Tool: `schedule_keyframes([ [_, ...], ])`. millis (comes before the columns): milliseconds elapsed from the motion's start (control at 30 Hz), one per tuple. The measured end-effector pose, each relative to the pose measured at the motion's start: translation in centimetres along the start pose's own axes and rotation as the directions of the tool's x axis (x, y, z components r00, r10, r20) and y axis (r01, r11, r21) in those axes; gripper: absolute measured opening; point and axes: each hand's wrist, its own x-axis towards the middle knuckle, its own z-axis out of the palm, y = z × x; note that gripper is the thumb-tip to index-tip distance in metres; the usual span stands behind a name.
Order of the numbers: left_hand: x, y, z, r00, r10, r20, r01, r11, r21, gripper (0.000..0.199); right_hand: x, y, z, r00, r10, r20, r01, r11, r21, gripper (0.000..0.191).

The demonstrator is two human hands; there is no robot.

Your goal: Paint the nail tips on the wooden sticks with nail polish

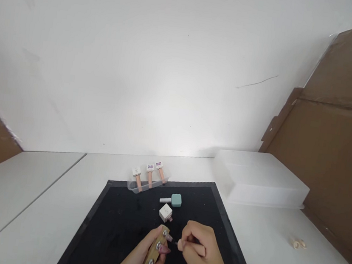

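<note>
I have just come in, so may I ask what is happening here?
A person's left hand holds a wooden strip with false nails on it. The right hand holds a small brush by its pink handle, the tip at the topmost nail. On the black mat lie a white bottle and a green bottle; behind them, three bottles are in a clear tray.

White bottle (165, 212) blocks the left hand (145, 245) ahead; black mat (121, 213) lies free leftward.

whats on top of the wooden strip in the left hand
Metal mounts sit along the wooden strip, with three nail tips visible. Its underside, turned away in the left hand, can't be seen.
</note>
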Motion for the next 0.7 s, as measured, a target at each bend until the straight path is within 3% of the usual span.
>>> schedule_keyframes([
  [367, -1.0, 0.6, 0.2, 0.999, 0.010, 0.038, -0.010, 1.000, -0.010, 0.056, 0.1, -1.0, -0.1, 0.997, 0.019, -0.080, -0.013, 0.997, 0.072, 0.018],
  [700, -0.5, 0.4, 0.2, 0.999, -0.009, 0.037, 0.008, 1.000, 0.027, 0.060, 0.0, -0.1, 0.4, 0.999, -0.049, 0.005, 0.049, 0.998, 0.036, 0.013],
])
